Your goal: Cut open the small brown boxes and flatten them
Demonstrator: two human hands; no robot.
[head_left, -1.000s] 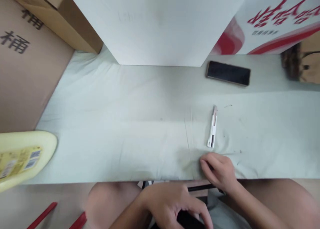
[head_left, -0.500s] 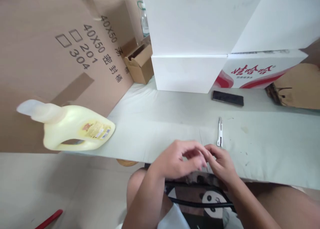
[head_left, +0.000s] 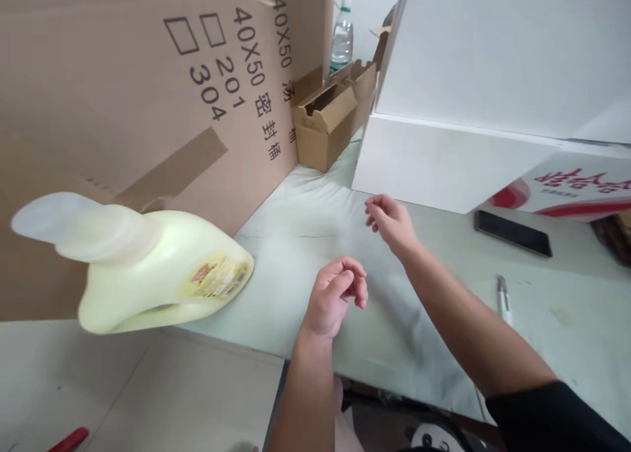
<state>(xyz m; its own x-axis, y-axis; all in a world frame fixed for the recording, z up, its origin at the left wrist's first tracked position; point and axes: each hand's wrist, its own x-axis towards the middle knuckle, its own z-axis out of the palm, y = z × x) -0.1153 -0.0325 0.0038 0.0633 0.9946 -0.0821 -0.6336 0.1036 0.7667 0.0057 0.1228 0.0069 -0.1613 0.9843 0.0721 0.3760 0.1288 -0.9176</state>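
Note:
Over the pale green cloth, my left hand (head_left: pixel 338 291) is held with its fingers curled in and the thumb against them. Whatever it holds, if anything, is hidden. Farther forward and to the right, my right hand (head_left: pixel 392 223) has its fingers drawn together near the front of the white box (head_left: pixel 424 159). Nothing I can name shows in it. The two hands are apart. A pale yellow jug-shaped bottle (head_left: pixel 167 261) with a translucent cap leans at the left, its handle low. A utility knife (head_left: pixel 503 301) lies right of my right forearm.
A large printed cardboard box (head_left: pixel 148 110) stands at the left. Behind are a small open carton (head_left: pixel 320 133) and a clear water bottle (head_left: pixel 342 38). A black phone (head_left: pixel 513 233) lies before a red-and-white printed box (head_left: pixel 566 189). A red object (head_left: pixel 71 441) is on the floor.
My hands were together near the table's front edge; they have separated. The right hand has moved forward, and the left forward a little. The view has turned left.

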